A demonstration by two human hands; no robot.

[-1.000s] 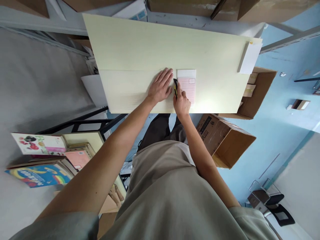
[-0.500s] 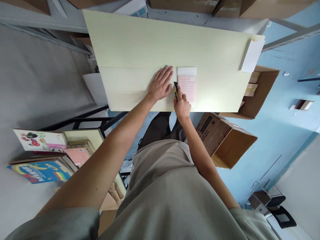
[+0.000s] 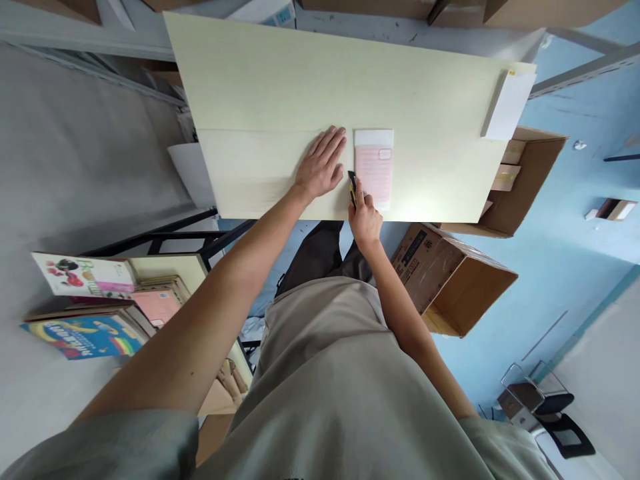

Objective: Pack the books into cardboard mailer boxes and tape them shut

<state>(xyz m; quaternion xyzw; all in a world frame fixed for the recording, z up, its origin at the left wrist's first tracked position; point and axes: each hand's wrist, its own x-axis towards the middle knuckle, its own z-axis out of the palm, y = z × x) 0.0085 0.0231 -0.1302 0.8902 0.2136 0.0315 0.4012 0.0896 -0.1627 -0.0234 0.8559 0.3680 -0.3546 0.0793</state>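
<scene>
My right hand (image 3: 366,220) is closed around a black and yellow utility knife (image 3: 353,189), index finger stretched along it. The knife's tip points away from me, beside the left edge of a pink printed slip with a white top strip (image 3: 374,170). Palm down with fingers extended, my left hand (image 3: 321,163) presses on a pale sheet (image 3: 250,167) lying over the left part of the cream tabletop (image 3: 430,100). A small gap separates my left hand from the slip. Whether the blade touches the sheet is too small to tell.
A white pad (image 3: 509,105) lies at the table's far right corner. Open cardboard boxes (image 3: 450,283) stand on the blue floor to the right, near the table edge. To my left, a lower shelf holds books (image 3: 95,337) and folded cardboard. More boxes (image 3: 370,12) line the back.
My right hand has drawn the knife slightly toward me along the slip's left edge. My left hand stays flat in place. The view has shifted a little.
</scene>
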